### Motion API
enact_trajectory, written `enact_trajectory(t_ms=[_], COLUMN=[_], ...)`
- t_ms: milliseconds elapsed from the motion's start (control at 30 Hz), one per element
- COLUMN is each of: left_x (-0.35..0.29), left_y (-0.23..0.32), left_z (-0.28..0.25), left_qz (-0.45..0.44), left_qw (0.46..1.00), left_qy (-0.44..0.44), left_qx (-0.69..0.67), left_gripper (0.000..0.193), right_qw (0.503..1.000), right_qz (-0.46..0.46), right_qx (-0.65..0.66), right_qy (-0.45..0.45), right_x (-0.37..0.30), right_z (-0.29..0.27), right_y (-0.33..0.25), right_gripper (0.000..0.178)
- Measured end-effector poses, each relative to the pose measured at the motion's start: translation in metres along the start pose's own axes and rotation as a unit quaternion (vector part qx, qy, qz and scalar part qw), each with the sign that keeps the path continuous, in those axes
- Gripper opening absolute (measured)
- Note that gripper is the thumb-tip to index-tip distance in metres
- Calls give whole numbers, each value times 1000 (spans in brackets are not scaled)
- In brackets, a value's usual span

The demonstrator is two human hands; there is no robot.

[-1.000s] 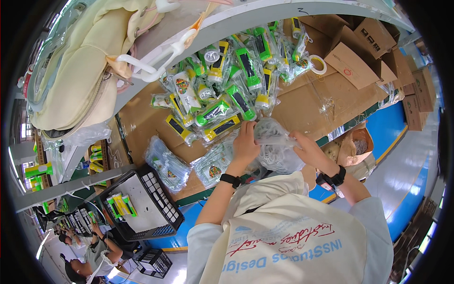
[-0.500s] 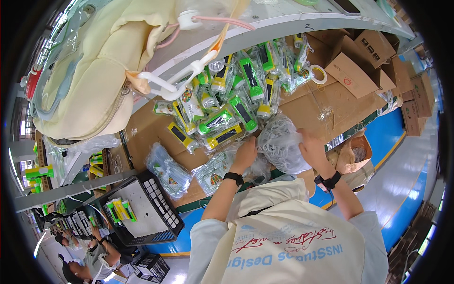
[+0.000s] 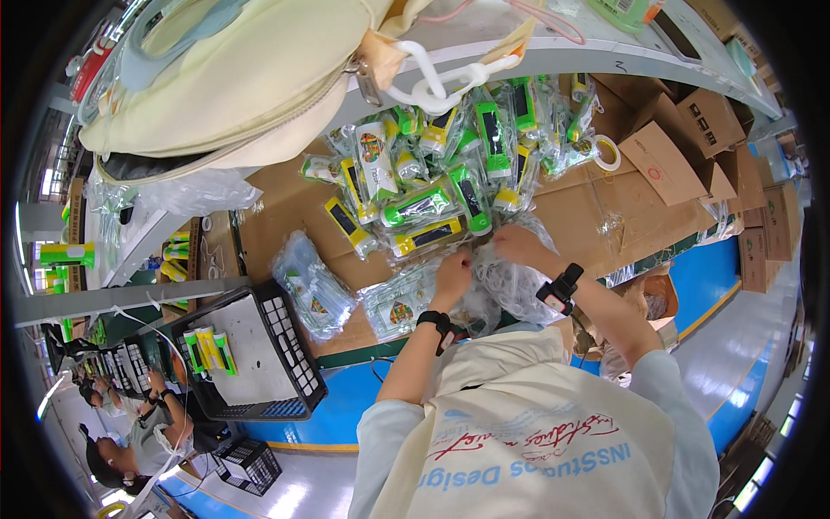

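A clear plastic bag (image 3: 517, 290) full of pale coiled cords lies on the cardboard-covered bench in front of me. My left hand (image 3: 455, 275) is closed in a fist at the bag's left side; what its fingers hold is hidden. At the upper left edge of the bag, my right hand (image 3: 520, 246) has its fingers pressed together on the plastic. Beyond both hands are several green and yellow flashlights (image 3: 418, 206) with dark panels, each in clear wrapping. Flat printed plastic bags (image 3: 400, 303) lie beside my left wrist, with another bundle of them (image 3: 313, 290) farther left.
A white tape roll (image 3: 608, 153) sits right of the flashlights, near open cardboard boxes (image 3: 661, 160). A cream bag (image 3: 233, 95) with a white chain hangs over the far left. The black crate (image 3: 298, 350) at lower left holds a few flashlights. Co-workers (image 3: 138, 424) sit beyond it.
My right hand has moved left, from the right side of the cord bag to its upper left edge. My left hand has shifted slightly and curled tighter. The whole view has shifted a little.
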State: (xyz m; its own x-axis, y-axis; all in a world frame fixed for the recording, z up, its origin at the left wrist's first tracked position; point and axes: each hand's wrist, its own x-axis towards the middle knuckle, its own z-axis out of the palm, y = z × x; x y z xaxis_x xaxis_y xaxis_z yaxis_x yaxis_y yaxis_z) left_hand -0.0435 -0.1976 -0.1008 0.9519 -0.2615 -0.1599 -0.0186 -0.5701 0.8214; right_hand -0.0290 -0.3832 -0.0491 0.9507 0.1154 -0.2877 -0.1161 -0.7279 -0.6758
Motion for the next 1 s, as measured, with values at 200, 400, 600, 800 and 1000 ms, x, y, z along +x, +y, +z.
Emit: enact_trajectory(t_ms=[200, 400, 600, 800, 1000], left_x=[4, -29, -37, -16, -32], left_y=[-16, -58, -33, -25, 0], left_z=[-9, -32, -60, -59, -71], left_qz=[-2, -5, -17, 62, 103], left_qw=[995, 998, 998, 997, 993], left_qy=[-49, 16, 27, 33, -24], left_qx=[-82, 57, 54, -20, 41], left_gripper=[8, 10, 18, 35, 40], right_qw=[958, 987, 820, 839, 903], right_qz=[-136, -54, 184, 135, 99], right_qx=[-157, 56, 535, 517, 400], right_qy=[-200, 139, 84, 99, -121], right_x=[-33, -64, -67, -44, -36], right_z=[-22, -77, -118, -105, -66], right_y=[-42, 15, 28, 5, -1], right_gripper=[28, 27, 15, 19, 28])
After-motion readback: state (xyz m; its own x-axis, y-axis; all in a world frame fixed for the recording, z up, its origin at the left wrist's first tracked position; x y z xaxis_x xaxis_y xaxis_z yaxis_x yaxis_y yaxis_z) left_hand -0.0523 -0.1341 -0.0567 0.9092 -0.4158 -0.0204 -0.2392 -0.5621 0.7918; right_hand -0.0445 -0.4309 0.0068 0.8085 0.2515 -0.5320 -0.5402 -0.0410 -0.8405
